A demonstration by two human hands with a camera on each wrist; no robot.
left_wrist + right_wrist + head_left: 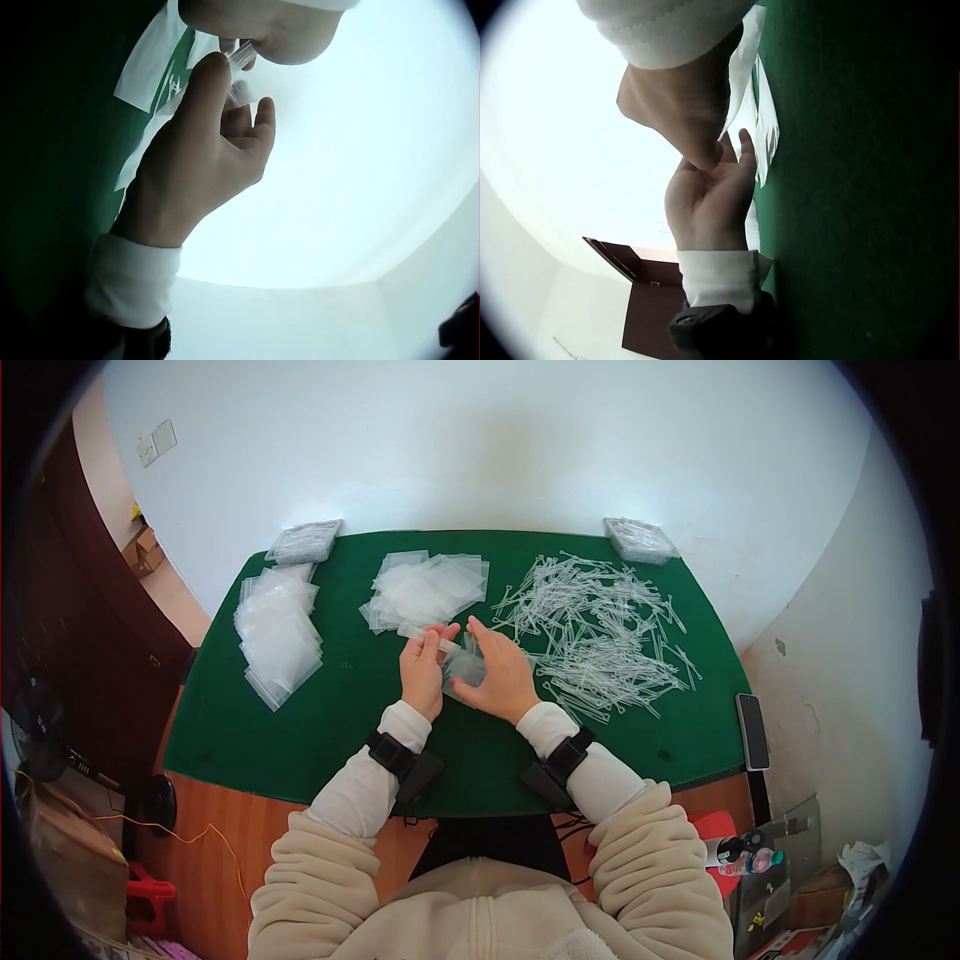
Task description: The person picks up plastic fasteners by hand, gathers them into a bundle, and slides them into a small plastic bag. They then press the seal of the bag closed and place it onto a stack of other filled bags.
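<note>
A small clear plastic bag (463, 668) is between my two hands, above the green table. My left hand (422, 672) pinches its edge between thumb and fingers. From the other side my right hand (508, 678) grips the bag, thumb near and fingers far. Up close in the left wrist view, the bag (241, 56) shows as a clear strip at the left thumb tip, with the right hand (262, 30) partly over it. The right wrist view has the right hand (682, 101) covering the bag, its thumb against the left palm (712, 199).
Flat clear bags (425, 590) lie piled beyond my hands. Another stack of bags (278, 635) spreads at the left. A large heap of clear plastic sticks with looped ends (600, 635) covers the right side. Wrapped packs (305, 542) stand at both back corners; a phone (752, 732) sits at the right edge.
</note>
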